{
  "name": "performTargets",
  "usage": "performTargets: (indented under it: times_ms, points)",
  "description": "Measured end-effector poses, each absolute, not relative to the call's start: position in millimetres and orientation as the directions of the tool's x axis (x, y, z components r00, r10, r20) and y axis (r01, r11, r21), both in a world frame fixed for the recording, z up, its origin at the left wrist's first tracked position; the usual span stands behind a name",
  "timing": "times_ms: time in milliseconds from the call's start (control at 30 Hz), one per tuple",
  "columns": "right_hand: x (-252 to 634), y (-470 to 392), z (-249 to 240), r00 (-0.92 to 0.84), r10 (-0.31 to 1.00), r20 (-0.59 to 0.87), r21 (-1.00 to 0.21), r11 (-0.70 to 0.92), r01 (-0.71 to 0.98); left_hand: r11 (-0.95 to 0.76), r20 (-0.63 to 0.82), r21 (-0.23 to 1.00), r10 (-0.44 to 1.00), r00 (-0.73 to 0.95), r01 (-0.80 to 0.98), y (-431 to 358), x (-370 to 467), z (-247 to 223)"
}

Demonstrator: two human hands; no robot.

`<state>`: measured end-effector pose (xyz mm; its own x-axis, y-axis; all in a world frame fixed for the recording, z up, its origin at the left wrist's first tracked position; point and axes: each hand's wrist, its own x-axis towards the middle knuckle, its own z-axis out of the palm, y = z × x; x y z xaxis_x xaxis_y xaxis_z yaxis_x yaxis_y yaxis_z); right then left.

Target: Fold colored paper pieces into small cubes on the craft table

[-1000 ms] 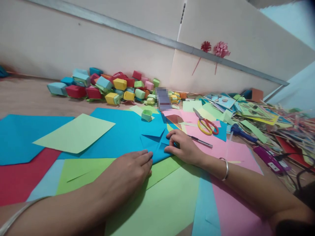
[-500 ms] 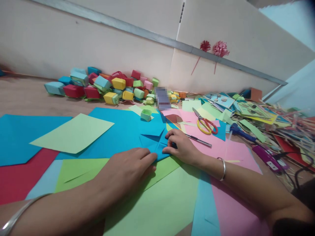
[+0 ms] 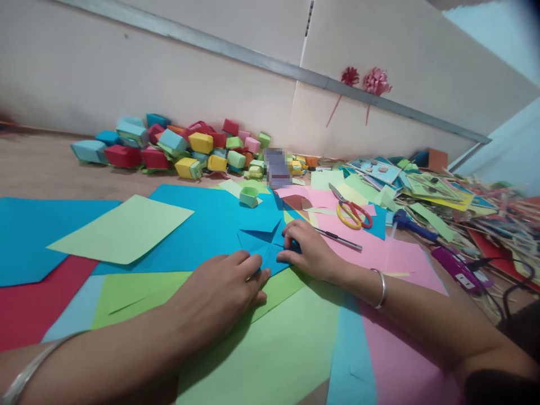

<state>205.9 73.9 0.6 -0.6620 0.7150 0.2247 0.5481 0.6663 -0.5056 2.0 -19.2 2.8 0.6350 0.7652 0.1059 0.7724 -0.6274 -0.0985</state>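
Note:
A folded piece of blue paper with raised triangular flaps lies between my hands, over a larger blue sheet. My left hand is closed at its near edge, thumb and fingers bent together on the paper. From the right, my right hand grips the paper's right side with curled fingers; part of the paper is hidden beneath them. Just beyond the right hand lies a pen. A small green paper box stands behind the folded paper.
Scissors with yellow and red handles lie on pink paper. A blue glue gun and purple power strip sit at right, beside piled paper scraps and sticks. Colourful paper boxes line the wall. A pale green sheet lies left.
My left hand's fingers have shifted slightly and bunched more at the blue paper's near edge. My right hand stays nearly in place. The view has moved a little.

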Motion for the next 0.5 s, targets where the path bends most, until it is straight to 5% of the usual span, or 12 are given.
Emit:
performTargets:
  times_ms: [500]
  points:
    - [223.8, 91.1, 18.0, -0.783, 0.613, 0.103, -0.503, 0.712, 0.491, -0.62, 0.041, -0.073, 0.781, 0.624, 0.781, -21.0, 7.9, 9.6]
